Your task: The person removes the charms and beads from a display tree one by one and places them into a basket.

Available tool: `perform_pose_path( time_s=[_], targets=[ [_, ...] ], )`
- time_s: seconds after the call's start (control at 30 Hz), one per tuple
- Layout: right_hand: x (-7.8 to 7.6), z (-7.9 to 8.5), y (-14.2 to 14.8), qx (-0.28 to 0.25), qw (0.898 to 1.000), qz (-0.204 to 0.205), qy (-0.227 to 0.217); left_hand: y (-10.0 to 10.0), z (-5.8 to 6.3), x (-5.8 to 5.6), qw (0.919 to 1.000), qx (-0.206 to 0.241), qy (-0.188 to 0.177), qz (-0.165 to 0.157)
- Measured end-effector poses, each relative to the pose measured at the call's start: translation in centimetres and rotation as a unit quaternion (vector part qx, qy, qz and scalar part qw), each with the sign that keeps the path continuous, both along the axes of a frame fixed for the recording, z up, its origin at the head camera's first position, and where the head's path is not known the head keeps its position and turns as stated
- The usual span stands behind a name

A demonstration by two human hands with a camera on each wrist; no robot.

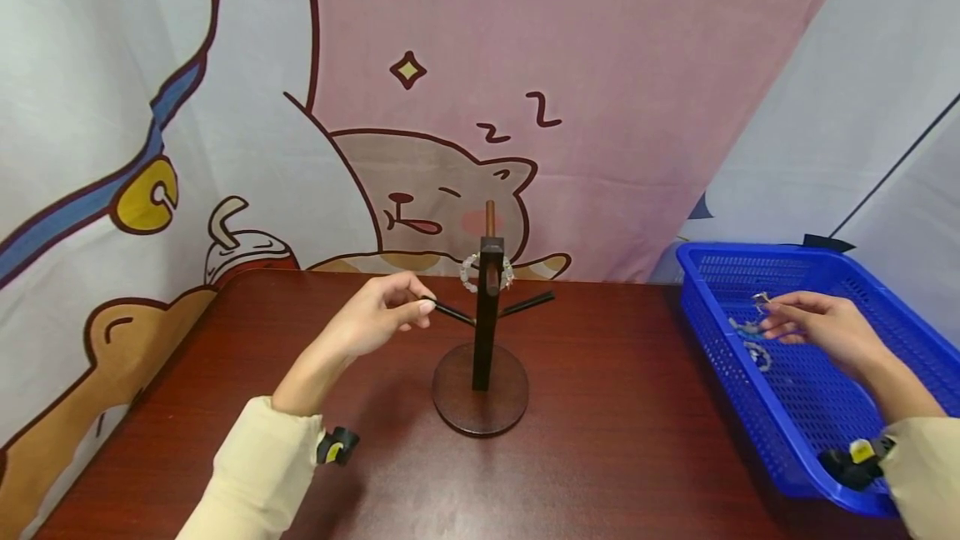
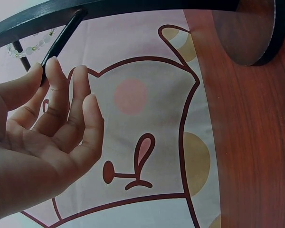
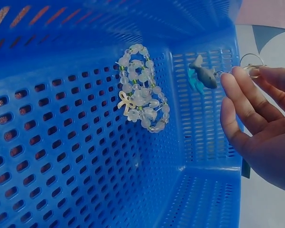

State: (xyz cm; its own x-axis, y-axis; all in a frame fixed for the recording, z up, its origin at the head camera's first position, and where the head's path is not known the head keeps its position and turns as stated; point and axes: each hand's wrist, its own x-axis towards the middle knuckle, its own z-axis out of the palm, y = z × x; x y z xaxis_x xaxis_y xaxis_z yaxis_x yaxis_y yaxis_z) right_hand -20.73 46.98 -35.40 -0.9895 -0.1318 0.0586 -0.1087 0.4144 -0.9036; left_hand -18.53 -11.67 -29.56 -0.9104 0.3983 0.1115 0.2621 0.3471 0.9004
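From here I have my left grip (image 1: 375,315) pinching the stand's (image 1: 483,357) black peg (image 1: 454,312), my right grip (image 1: 832,330) pinching what looks like a dolphin keychain (image 3: 206,77) over the blue basket (image 1: 738,407).

Cartoon-print cloth (image 1: 622,90) behind brown table (image 1: 615,407)

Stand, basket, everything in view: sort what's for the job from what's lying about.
For the job:
stand, its peg pinched by the left hand
bracelet on the stand
charm keyring, held by the right hand
blue basket
beaded bracelets inside

Just around:
tabletop
cartoon backdrop
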Motion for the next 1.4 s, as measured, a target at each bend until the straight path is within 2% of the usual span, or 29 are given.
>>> perform_pose_path(
  time_s=[0.13,0.23,0.3,0.43,0.67,0.77,1.0,1.13,1.2,1.4],
  targets=[
    [-0.8,-1.1,1.4,-0.003,1.000,0.008,-0.001,0.0,0.0,0.0,1.0000,-0.001,0.000,-0.001],
    [-0.6,-0.8,1.0,-0.010,1.000,0.012,0.000,-0.1,0.0,0.0,1.0000,-0.003,-0.001,0.000],
    [-0.1,-0.1,0.1,0.003,1.000,0.007,0.004,-0.1,0.0,0.0,1.0000,-0.004,-0.001,0.001],
    [0.7,1.3,-1.4,-0.015,1.000,0.000,0.006,-0.1,0.0,0.0,1.0000,-0.003,-0.001,0.001],
    [1.4,3.5,-2.8,0.037,0.999,-0.034,0.000,0.0,0.0,0.0,1.0000,-0.005,-0.003,0.000],
    [1.3,4.3,-2.9,0.047,0.998,-0.036,-0.001,0.0,0.0,0.0,1.0000,-0.008,-0.001,0.000],
    [0.9,6.6,-4.0,0.004,1.000,-0.005,0.022,-0.1,0.1,0.1,1.0000,-0.002,-0.004,-0.001],
    [0.7,7.9,-5.1,0.000,0.999,0.007,0.038,-0.1,0.1,0.1,1.0000,-0.002,-0.005,-0.001],
    [0.7,8.5,-5.8,0.008,0.999,0.010,0.040,-0.1,0.1,0.1,1.0000,-0.001,-0.006,-0.001],
    [0.3,9.7,-8.4,0.073,0.996,-0.017,0.038,-0.1,0.1,0.1,1.0000,0.001,-0.007,-0.004]
  ],
)
